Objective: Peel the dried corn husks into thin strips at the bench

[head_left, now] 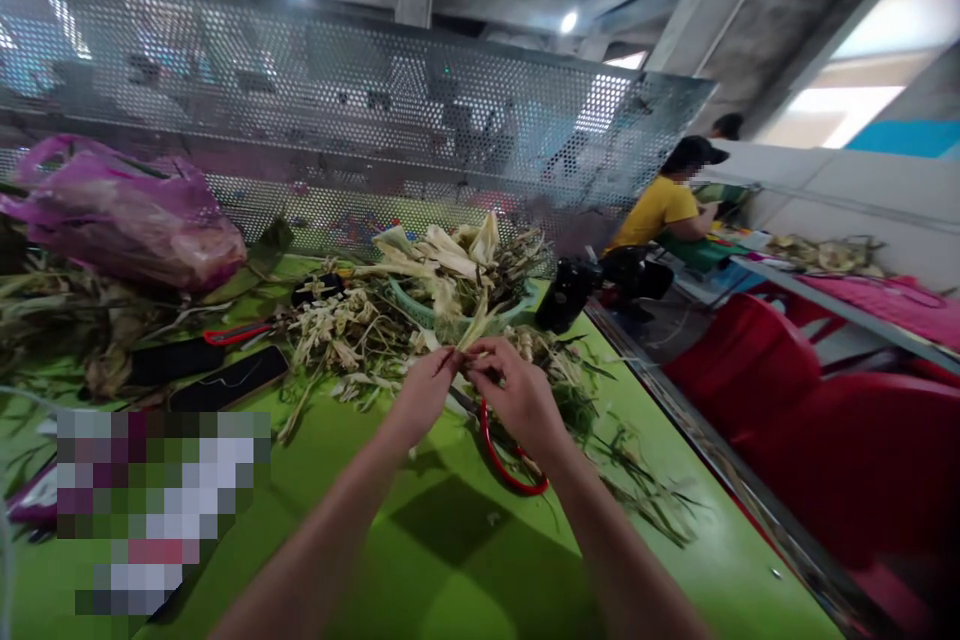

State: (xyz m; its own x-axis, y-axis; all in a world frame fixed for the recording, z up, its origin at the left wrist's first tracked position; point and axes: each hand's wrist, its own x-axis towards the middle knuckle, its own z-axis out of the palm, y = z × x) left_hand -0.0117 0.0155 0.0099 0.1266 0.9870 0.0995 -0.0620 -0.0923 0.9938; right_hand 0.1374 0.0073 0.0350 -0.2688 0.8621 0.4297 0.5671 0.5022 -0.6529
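My left hand (425,390) and my right hand (517,395) meet over a green table (465,560), both pinching a pale green plant stalk (474,325) that rises between the fingers. Red-handled scissors (506,465) hang from my right hand, the loop below the palm. A heap of pale stalks and flower buds (360,330) lies just beyond my hands. Behind it a light green basket (442,310) holds more leaves.
A purple plastic bag (120,215) sits at the far left on dried leaves. Two dark phones (225,375) and another red-handled tool (236,332) lie left. A perforated metal screen (337,110) backs the table. A person in yellow (664,210) sits right; red chairs (787,420) stand beside.
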